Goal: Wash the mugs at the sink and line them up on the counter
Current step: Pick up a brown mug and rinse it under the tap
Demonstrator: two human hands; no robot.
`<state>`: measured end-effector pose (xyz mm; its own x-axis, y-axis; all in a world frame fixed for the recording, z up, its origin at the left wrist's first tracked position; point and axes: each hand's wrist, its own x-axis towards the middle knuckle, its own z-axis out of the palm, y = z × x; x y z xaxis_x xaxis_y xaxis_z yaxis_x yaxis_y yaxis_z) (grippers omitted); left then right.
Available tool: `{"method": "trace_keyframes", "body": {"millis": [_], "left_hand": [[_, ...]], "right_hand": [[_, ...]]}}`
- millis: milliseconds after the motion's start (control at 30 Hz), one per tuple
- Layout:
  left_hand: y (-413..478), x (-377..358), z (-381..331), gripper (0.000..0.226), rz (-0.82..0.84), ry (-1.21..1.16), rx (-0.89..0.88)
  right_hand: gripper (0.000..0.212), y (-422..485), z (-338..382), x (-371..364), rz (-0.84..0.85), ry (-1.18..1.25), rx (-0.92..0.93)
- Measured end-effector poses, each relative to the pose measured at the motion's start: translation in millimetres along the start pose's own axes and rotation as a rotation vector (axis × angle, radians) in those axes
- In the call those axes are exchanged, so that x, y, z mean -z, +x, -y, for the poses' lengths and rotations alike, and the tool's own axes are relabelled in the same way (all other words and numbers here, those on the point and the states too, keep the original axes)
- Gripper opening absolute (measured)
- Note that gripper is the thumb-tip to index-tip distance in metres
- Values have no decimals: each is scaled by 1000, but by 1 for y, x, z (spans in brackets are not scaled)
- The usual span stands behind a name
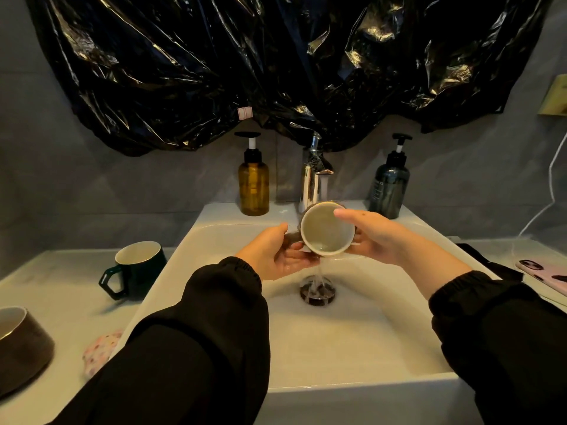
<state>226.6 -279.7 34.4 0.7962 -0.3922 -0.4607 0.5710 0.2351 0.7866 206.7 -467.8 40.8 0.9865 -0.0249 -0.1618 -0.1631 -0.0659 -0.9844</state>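
A mug with a cream inside (326, 230) is tipped on its side over the white sink (352, 338), its mouth facing me. Water pours from its rim down to the drain (317, 291). My left hand (273, 256) grips the mug's handle from the left. My right hand (374, 237) holds the mug's right side, thumb over the rim. The chrome tap (313, 179) runs just behind the mug. A dark green mug (136, 269) stands upright on the counter to the sink's left. A brown mug (21, 348) sits at the far left edge.
An amber pump bottle (254, 185) and a dark blue pump bottle (389, 187) stand on the sink's back ledge. A pink patterned cloth (98, 352) lies on the left counter. A phone (546, 276) lies on the right counter. Black plastic sheeting (276, 56) covers the wall above.
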Motion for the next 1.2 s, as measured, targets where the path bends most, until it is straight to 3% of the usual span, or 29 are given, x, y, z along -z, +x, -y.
{"method": "trace_keyframes", "body": {"millis": [167, 333, 567, 733, 900, 1067, 1200], "left_hand": [[10, 1, 2, 54, -141, 461, -156], [12, -5, 0, 46, -157, 415, -266], [13, -11, 0, 36, -119, 351, -277], [17, -8, 5, 29, -152, 578, -259], [20, -8, -1, 38, -227, 489, -331], [18, -6, -5, 45, -225, 392, -399], [18, -7, -2, 43, -209, 439, -386]], "right_hand": [[68, -3, -1, -3, -141, 107, -227], [79, -2, -1, -3, -137, 181, -365], [81, -7, -4, 1, -50, 290, -489], [67, -8, 3, -2, -191, -120, -309], [55, -4, 0, -16, -216, -172, -139], [72, -7, 0, -9, -70, 56, -386], [75, -3, -3, -4, -171, 11, -430]]}}
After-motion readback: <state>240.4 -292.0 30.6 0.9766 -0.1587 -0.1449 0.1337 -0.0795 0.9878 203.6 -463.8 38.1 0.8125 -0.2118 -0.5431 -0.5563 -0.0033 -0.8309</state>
